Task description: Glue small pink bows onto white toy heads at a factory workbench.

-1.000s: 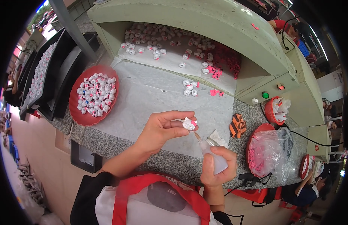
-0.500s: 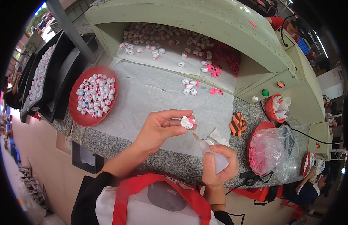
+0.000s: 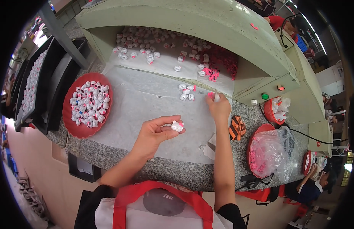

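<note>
My left hand (image 3: pixel 152 134), in front of my body, pinches a small white cat-head figure (image 3: pixel 177 126) with a pink bow between thumb and fingers. My right hand (image 3: pixel 220 108) reaches out over the far right of the white sheet, fingers closed. A pale part of the squeeze bottle (image 3: pixel 217 97) shows at its fingers; the rest is hidden by the hand. Right beside its fingertips lie small pink bow pieces (image 3: pixel 210 94). A small group of white cat heads (image 3: pixel 187 92) sits on the sheet to the left of that hand.
A red scalloped bowl (image 3: pixel 67 121) of cat heads stands at left, near black trays (image 3: pixel 57 89). Behind is a pale green hooded booth (image 3: pixel 177 15) with more heads and pink pieces. At right are an orange-black striped bundle (image 3: pixel 237 128), a bag-covered red bowl (image 3: pixel 249 147) and a red cup (image 3: pixel 269 113).
My right hand has moved away from the cat head, forward to the pink pieces. My left hand still holds the head, slightly left and lower in view. The whole view has shifted a little.
</note>
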